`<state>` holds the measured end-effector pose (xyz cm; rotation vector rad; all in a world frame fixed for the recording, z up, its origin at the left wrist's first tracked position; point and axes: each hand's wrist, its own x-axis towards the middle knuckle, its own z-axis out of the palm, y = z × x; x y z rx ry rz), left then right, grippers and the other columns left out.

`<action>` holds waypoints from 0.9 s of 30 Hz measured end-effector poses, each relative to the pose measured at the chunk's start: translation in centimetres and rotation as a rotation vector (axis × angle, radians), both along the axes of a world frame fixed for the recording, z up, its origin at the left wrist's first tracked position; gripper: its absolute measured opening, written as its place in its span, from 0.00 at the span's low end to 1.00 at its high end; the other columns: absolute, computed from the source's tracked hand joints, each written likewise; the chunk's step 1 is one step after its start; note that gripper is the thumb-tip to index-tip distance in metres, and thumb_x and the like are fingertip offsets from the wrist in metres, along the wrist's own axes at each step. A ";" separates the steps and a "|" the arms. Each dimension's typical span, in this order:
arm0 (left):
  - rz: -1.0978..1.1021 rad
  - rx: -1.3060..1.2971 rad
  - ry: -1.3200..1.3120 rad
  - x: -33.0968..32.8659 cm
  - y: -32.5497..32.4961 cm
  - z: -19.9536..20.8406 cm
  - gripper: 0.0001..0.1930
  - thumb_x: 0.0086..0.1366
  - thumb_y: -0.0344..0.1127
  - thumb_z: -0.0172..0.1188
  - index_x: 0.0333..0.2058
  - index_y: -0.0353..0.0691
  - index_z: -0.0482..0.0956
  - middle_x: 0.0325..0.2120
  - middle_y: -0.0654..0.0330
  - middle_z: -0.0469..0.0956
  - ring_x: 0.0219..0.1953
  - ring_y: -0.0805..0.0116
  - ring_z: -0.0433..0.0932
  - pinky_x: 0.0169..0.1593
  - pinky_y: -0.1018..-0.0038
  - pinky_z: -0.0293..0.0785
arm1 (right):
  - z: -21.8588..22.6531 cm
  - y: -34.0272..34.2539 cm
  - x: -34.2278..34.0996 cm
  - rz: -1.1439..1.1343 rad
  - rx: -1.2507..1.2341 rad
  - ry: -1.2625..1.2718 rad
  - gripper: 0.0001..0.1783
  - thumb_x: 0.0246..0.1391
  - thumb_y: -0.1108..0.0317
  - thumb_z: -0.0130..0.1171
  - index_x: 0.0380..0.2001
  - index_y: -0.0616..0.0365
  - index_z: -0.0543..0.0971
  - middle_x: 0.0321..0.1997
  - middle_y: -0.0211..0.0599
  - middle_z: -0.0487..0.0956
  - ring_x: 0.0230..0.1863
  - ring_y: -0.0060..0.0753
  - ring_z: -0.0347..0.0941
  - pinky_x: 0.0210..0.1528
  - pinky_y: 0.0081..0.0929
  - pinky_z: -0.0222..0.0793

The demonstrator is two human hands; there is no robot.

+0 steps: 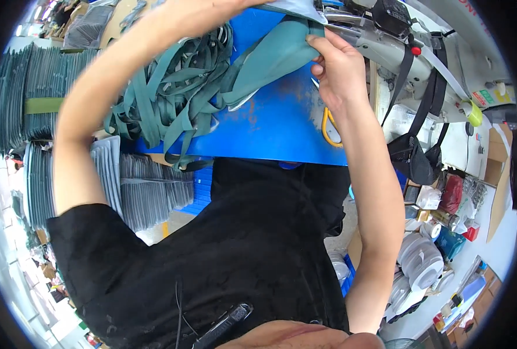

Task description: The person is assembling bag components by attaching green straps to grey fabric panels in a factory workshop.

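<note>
A teal-green cloth piece (276, 55) stretches over the blue tabletop (258, 131), its upper end close to the sewing machine (357, 38). My right hand (341, 67) pinches the cloth's right edge between thumb and fingers. Past the cloth's far edge reaches my left hand (244, 3), mostly cut off by the top of the view, so its fingers do not show clearly. To the left of the cloth lies a tangled heap of green fabric tape (180, 87). Yellow-handled scissors (329, 128) rest by my right wrist, partly hidden.
Tall stacks of green-grey flat panels (34, 96) stand at the left, with more stacked panels (153, 195) lower down. Black straps (430, 96) and a black pouch (409, 157) hang at the machine's right. White rolls (421, 262) and small goods crowd the lower right.
</note>
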<state>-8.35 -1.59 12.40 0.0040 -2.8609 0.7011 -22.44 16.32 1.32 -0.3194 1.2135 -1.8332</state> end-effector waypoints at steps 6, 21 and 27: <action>-0.368 -0.035 -0.342 -1.2 -2.1 5.1 0.27 0.65 0.36 0.54 0.64 0.56 0.72 0.31 0.62 0.74 0.28 0.62 0.81 0.26 0.66 0.75 | 0.2 0.0 0.9 -0.012 -0.022 -0.046 0.14 0.57 0.77 0.65 0.48 0.63 0.85 0.32 0.28 0.81 0.27 0.17 0.70 0.24 0.17 0.63; -0.335 -0.048 -0.350 -2.0 3.1 3.5 0.11 0.61 0.34 0.59 0.36 0.32 0.83 0.24 0.51 0.81 0.27 0.55 0.85 0.26 0.61 0.79 | -1.7 -1.0 0.7 -0.106 -0.178 -0.079 0.14 0.61 0.73 0.67 0.49 0.65 0.84 0.35 0.28 0.84 0.29 0.15 0.75 0.31 0.16 0.70; -0.009 0.059 -0.153 -0.6 7.6 0.4 0.08 0.58 0.33 0.61 0.32 0.35 0.84 0.24 0.54 0.82 0.27 0.60 0.84 0.27 0.66 0.78 | -3.7 0.4 2.4 -0.144 -0.201 0.050 0.18 0.62 0.74 0.66 0.54 0.67 0.81 0.45 0.34 0.86 0.38 0.17 0.80 0.41 0.18 0.75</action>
